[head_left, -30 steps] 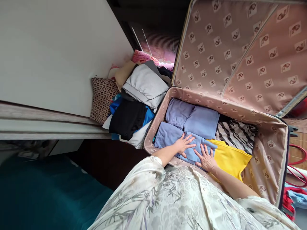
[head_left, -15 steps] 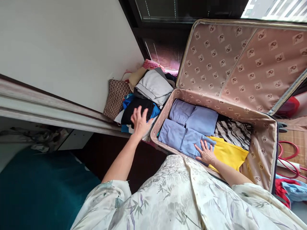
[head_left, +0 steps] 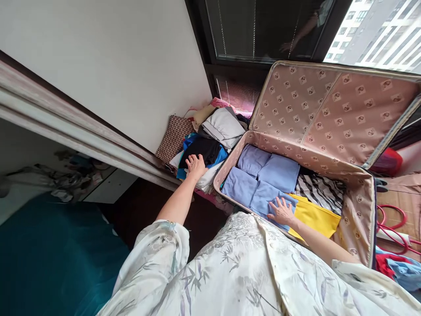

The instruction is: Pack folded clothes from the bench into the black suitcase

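An open suitcase (head_left: 357, 206) with a patterned pink lining lies in front of me, its lid (head_left: 329, 109) raised. Several folded lavender-blue garments (head_left: 259, 177) fill its left part, beside a striped piece (head_left: 320, 188) and a yellow piece (head_left: 315, 215). My right hand (head_left: 281, 211) rests flat, fingers spread, on the nearest blue garment. My left hand (head_left: 195, 166) reaches to a clothes pile left of the suitcase and lies on a black garment (head_left: 204, 149), fingers curled at its edge. A grey folded item (head_left: 223, 125) tops that pile.
A patterned cushion (head_left: 173, 138) leans against the white wall (head_left: 115, 61) behind the pile. A teal surface (head_left: 49, 259) lies at the lower left. Red cords (head_left: 393, 219) and red and blue cloth (head_left: 399, 267) sit right of the suitcase. A dark window (head_left: 263, 26) is above.
My left hand left the blue garment in the suitcase, swung left and came down on the black garment in the pile. My right hand stayed put. The view tilted upward.
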Tool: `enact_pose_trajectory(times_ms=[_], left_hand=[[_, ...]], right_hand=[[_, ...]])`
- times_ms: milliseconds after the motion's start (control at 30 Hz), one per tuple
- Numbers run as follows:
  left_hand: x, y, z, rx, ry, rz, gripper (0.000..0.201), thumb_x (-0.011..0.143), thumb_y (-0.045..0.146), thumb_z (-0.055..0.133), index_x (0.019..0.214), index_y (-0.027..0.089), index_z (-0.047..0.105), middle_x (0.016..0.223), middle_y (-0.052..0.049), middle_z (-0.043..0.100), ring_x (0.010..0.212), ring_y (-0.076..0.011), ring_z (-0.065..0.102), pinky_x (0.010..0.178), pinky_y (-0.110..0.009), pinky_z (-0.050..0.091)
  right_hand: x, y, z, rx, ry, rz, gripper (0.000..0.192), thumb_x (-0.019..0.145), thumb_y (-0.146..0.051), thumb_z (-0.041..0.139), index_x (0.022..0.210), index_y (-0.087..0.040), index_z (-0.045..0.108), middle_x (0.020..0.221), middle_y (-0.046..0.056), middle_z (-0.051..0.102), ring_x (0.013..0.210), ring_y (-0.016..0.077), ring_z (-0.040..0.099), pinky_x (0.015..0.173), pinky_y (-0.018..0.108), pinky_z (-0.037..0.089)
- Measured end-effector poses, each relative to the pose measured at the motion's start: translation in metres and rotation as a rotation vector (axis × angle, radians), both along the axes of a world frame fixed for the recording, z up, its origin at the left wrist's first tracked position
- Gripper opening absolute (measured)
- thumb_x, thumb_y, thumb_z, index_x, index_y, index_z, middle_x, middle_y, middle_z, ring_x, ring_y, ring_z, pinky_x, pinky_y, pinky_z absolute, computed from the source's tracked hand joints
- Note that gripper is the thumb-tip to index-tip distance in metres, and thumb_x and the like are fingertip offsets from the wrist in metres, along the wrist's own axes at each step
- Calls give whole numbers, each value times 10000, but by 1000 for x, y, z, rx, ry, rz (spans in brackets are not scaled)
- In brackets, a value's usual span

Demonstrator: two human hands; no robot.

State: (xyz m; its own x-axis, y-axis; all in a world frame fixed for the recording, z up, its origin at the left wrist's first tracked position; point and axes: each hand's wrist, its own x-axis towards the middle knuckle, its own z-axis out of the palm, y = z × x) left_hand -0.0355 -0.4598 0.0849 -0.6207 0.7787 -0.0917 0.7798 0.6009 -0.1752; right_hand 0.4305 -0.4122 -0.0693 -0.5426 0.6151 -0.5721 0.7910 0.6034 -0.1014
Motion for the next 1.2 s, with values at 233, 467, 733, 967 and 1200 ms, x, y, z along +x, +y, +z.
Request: enact_pose_trajectory(times_ms=[233,467,733,967,1200], left_hand=[[-2,21,3,3,-45,21,837,825,373,793,1497,106,373,1406,-289,509,1308,-427,507,1053,-448,399],[-32,24,21,-46,-211,-31,684,973,340,572,1598,201,330,1304,-227,583,1143,-348,621,953,-414,464],[-40,5,23,27,-150,-132,515,1033,204,335,1533,209,457,1253,-189,622,1089,-291,639,905,-372,478],[-36,0,11,-4,-77,-203,563,1016,118,232,1513,134,495,1280,-265,599,1122,-342,637,924,-410,478],[-37,-1,21,-15,-153,-222,575,983,95,318,1530,106,493,1344,-307,576,1204,-381,614,951,-461,488]], right_hand=[[-21,-7,30,8,113,-106,654,967,-491,541,1570,-262,439,1686,204,258,1523,418,283,1106,597,350],[-54,-3,33,-114,345,-206,604,842,-326,666,1436,-237,597,1556,245,454,1364,418,520,1016,535,487],[-192,40,94,-197,749,-100,414,905,-276,611,1311,-203,642,1284,138,655,1024,210,717,905,339,568],[-314,95,123,-114,809,-135,353,897,-277,610,1239,-217,675,1103,97,718,902,201,718,878,338,562],[-397,155,138,271,671,-280,801,850,-545,666,1514,-176,413,1516,235,444,1354,393,463,1056,535,434]])
